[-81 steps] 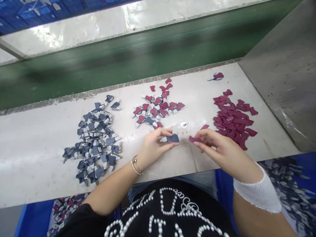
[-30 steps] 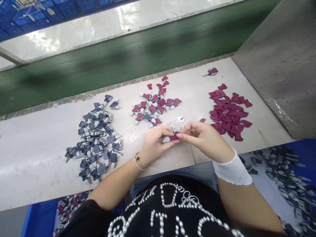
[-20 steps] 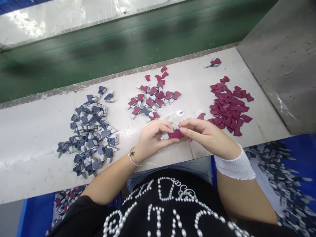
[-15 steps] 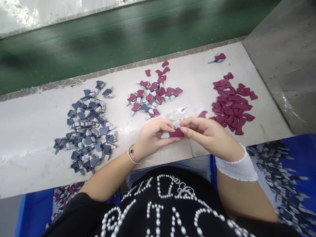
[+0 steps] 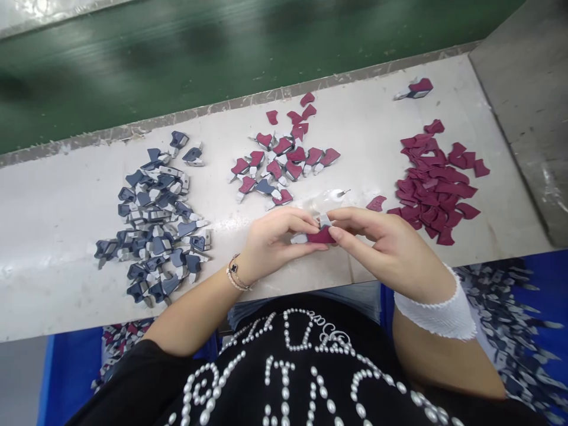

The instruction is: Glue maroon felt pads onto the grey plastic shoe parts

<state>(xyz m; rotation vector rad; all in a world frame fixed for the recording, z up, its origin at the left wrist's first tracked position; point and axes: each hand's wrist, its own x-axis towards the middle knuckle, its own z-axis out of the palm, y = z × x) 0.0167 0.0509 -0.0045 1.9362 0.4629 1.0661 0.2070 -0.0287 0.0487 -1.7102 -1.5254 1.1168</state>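
Near the table's front edge, my left hand (image 5: 277, 238) pinches a grey part with a maroon piece (image 5: 322, 235) on its face. From the other side, the thumb and fingers of my right hand (image 5: 386, 245) close on the same part. Just behind my fingers lies a clear bottle with a thin metal tip (image 5: 328, 200). Beyond it is a group of grey parts, most with maroon faces (image 5: 283, 145). A heap of blue-grey parts (image 5: 155, 222) spreads to the left, and a pile of loose maroon pieces (image 5: 435, 183) lies at the right.
One maroon-faced part (image 5: 420, 87) sits apart at the back right. A green strip (image 5: 248, 53) runs behind the white table (image 5: 57, 213), and a metal panel (image 5: 528, 106) stands at the right. Blue bins holding parts are below the front edge, one (image 5: 550, 290) at right, one (image 5: 66, 367) at left.
The view has shifted slightly, so the piles appear displaced. Both hands still hold the part, with my right fingers slightly farther from my left ones.
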